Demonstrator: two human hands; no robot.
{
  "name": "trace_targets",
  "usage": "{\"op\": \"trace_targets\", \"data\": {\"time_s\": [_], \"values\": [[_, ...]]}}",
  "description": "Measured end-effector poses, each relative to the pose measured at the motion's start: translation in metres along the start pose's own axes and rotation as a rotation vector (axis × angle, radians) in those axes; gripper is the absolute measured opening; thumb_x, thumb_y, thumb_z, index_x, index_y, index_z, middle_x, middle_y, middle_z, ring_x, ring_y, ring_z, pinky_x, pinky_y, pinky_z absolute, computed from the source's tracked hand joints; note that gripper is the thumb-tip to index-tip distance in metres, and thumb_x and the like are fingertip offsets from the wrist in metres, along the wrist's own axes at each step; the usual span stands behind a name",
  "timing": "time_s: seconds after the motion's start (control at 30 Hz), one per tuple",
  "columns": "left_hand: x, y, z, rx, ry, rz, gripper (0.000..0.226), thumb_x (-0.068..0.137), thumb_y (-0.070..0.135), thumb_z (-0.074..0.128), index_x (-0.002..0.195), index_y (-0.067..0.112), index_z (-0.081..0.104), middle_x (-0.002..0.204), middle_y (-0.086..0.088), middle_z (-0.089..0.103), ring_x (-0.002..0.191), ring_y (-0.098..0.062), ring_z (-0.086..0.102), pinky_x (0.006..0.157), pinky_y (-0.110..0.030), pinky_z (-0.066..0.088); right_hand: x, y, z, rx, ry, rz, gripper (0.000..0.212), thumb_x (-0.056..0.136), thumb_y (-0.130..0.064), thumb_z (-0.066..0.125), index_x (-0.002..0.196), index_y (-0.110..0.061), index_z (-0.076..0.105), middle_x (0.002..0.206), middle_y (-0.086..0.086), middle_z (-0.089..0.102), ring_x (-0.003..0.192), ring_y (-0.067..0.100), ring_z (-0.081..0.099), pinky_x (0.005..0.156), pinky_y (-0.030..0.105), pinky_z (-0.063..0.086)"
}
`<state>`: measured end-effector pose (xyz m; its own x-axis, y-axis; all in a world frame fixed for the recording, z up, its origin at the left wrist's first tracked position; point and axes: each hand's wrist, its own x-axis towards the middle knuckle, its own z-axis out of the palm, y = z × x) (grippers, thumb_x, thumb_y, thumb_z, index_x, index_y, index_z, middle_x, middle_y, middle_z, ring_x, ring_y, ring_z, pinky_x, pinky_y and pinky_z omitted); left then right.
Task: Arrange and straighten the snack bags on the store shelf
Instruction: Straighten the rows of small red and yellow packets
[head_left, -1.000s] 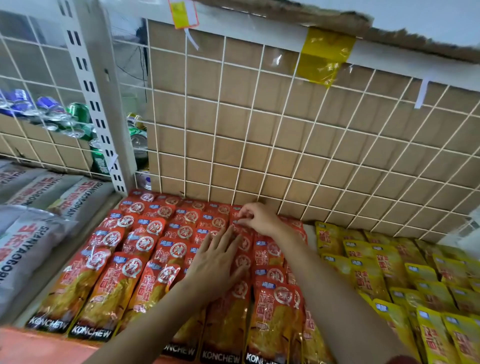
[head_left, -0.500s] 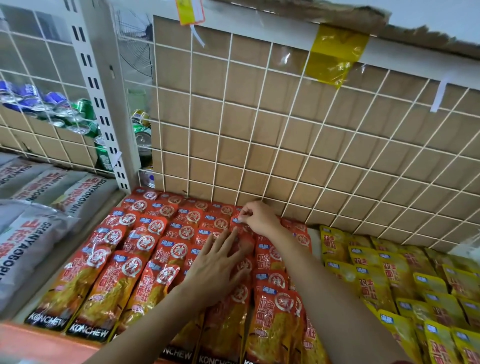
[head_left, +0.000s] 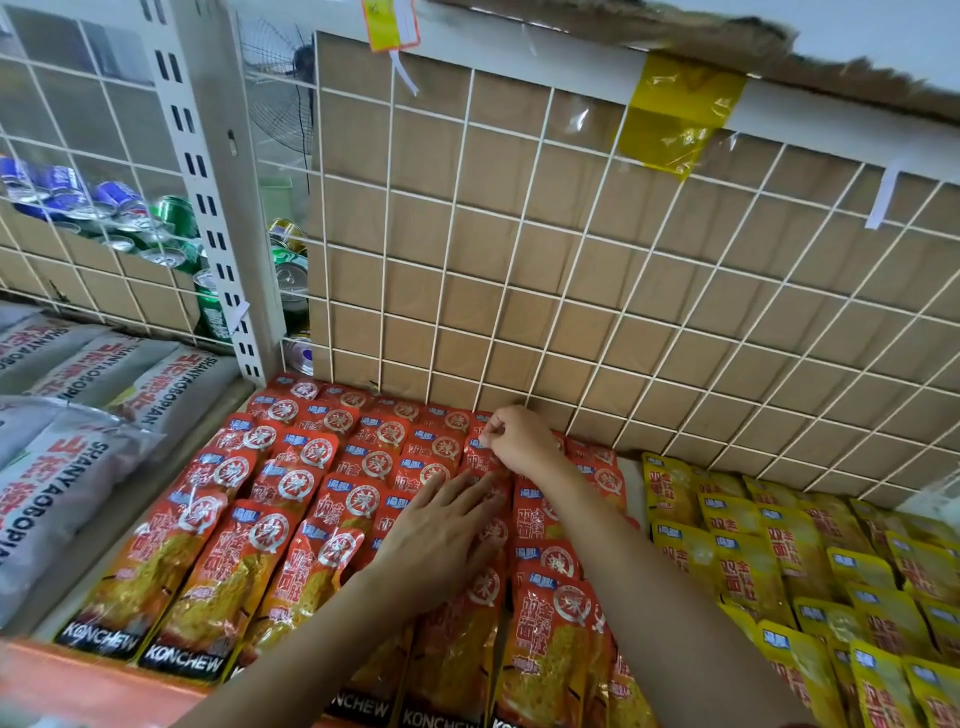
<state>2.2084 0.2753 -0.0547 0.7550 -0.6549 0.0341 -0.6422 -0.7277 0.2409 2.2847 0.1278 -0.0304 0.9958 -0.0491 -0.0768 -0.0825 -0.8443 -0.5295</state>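
Red KONCHEW snack bags (head_left: 291, 499) lie in overlapping rows on the shelf, reaching back to the wire grid. My left hand (head_left: 441, 535) lies flat with spread fingers on the bags in the middle rows. My right hand (head_left: 519, 441) is further back by the grid, its fingers curled, pinching the top edge of a red bag (head_left: 480, 457) in the rear row. Yellow snack bags (head_left: 753, 561) fill the shelf to the right.
A white wire grid (head_left: 597, 270) backed by brown cardboard closes the shelf's rear. A white slotted upright (head_left: 208, 197) stands at left, with drink cans (head_left: 171, 234) behind it. Grey SHANYAOBOPIAN bags (head_left: 67, 457) lie at far left. The orange shelf edge (head_left: 78, 686) runs along the bottom.
Both hands stay nearly where they were on the red bags; the view has shifted slightly. The right hand keeps its pinch at the rear row.
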Motion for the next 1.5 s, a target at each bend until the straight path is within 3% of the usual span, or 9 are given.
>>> {"op": "trace_targets", "data": {"time_s": [0.43, 0.57, 0.67, 0.77, 0.87, 0.97, 1.03, 1.3, 1.5], "values": [[0.0, 0.0, 0.003, 0.009, 0.009, -0.011, 0.091, 0.07, 0.064, -0.021, 0.148, 0.028, 0.01, 0.157, 0.004, 0.005, 0.144, -0.013, -0.001, 0.109, -0.028, -0.016, -0.002, -0.004, -0.005, -0.031, -0.052, 0.0, 0.011, 0.088, -0.023, 0.06, 0.083, -0.013, 0.062, 0.096, 0.005, 0.068, 0.074, 0.01, 0.053, 0.071, 0.026, 0.038], [0.001, -0.002, 0.002, -0.001, -0.008, -0.021, 0.09, 0.069, 0.064, -0.019, 0.148, 0.029, 0.007, 0.157, 0.006, 0.002, 0.144, -0.01, -0.004, 0.11, -0.028, -0.014, -0.009, 0.007, -0.005, -0.041, 0.081, -0.026, 0.013, 0.085, -0.029, 0.063, 0.09, -0.018, 0.06, 0.099, -0.003, 0.062, 0.09, 0.013, 0.057, 0.072, 0.025, 0.04], [0.001, -0.005, 0.0, -0.031, -0.016, -0.021, 0.094, 0.067, 0.07, -0.018, 0.148, 0.031, 0.009, 0.157, 0.009, 0.004, 0.143, -0.008, -0.002, 0.11, -0.025, -0.011, -0.022, 0.02, -0.015, -0.006, 0.18, -0.012, 0.013, 0.087, -0.031, 0.06, 0.092, -0.02, 0.061, 0.095, -0.005, 0.063, 0.089, 0.012, 0.058, 0.074, 0.027, 0.044], [0.001, -0.006, -0.008, -0.098, -0.022, -0.042, 0.094, 0.068, 0.078, -0.006, 0.146, 0.032, 0.016, 0.156, 0.01, 0.011, 0.143, -0.01, 0.006, 0.114, -0.028, 0.002, -0.043, 0.035, -0.028, 0.02, 0.236, 0.013, 0.012, 0.087, -0.03, 0.06, 0.094, -0.021, 0.063, 0.094, -0.008, 0.064, 0.086, 0.008, 0.058, 0.075, 0.025, 0.045], [0.004, -0.005, -0.017, -0.106, -0.005, -0.047, 0.083, 0.072, 0.066, 0.002, 0.145, 0.03, 0.02, 0.154, 0.009, 0.015, 0.142, -0.012, 0.011, 0.115, -0.03, 0.011, -0.065, 0.053, -0.034, -0.021, 0.247, 0.008, 0.014, 0.086, -0.032, 0.061, 0.095, -0.021, 0.064, 0.096, -0.008, 0.065, 0.088, 0.007, 0.057, 0.08, 0.028, 0.047], [0.011, -0.003, -0.019, -0.104, 0.011, -0.039, 0.054, 0.095, 0.046, 0.034, 0.145, 0.029, 0.022, 0.153, 0.008, 0.02, 0.141, -0.013, 0.016, 0.114, -0.031, 0.016, -0.084, 0.065, -0.037, -0.063, 0.246, -0.03, 0.017, 0.085, -0.033, 0.061, 0.097, -0.021, 0.066, 0.1, -0.005, 0.065, 0.095, 0.013, 0.058, 0.087, 0.034, 0.046], [0.016, 0.001, -0.018, -0.11, 0.024, -0.021, 0.05, 0.096, 0.037, 0.04, 0.144, 0.027, 0.026, 0.15, 0.009, 0.026, 0.138, -0.011, 0.021, 0.112, -0.03, 0.02, -0.095, 0.067, -0.038, -0.103, 0.207, -0.031, 0.02, 0.087, -0.033, 0.06, 0.102, -0.021, 0.065, 0.103, -0.006, 0.062, 0.099, 0.012, 0.055, 0.088, 0.031, 0.044], [0.025, 0.013, -0.008, -0.043, 0.015, -0.01, 0.051, 0.097, 0.036, 0.036, 0.145, 0.024, 0.024, 0.153, 0.005, 0.022, 0.141, -0.013, 0.017, 0.115, -0.032, 0.011, -0.101, 0.07, -0.025, -0.137, 0.156, -0.046, 0.038, 0.089, -0.036, 0.057, 0.123, -0.02, 0.055, 0.123, -0.003, 0.056, 0.113, 0.013, 0.051, 0.093, 0.025, 0.039], [0.03, 0.01, -0.006, -0.022, 0.05, -0.097, 0.053, 0.098, 0.039, 0.032, 0.147, 0.022, 0.019, 0.155, 0.002, 0.015, 0.143, -0.015, 0.01, 0.116, -0.034, 0.004, -0.084, 0.069, -0.025, -0.158, 0.228, -0.06, 0.033, 0.092, -0.03, 0.051, 0.123, -0.02, 0.055, 0.127, -0.003, 0.054, 0.119, 0.012, 0.046, 0.097, 0.022, 0.032]]}}
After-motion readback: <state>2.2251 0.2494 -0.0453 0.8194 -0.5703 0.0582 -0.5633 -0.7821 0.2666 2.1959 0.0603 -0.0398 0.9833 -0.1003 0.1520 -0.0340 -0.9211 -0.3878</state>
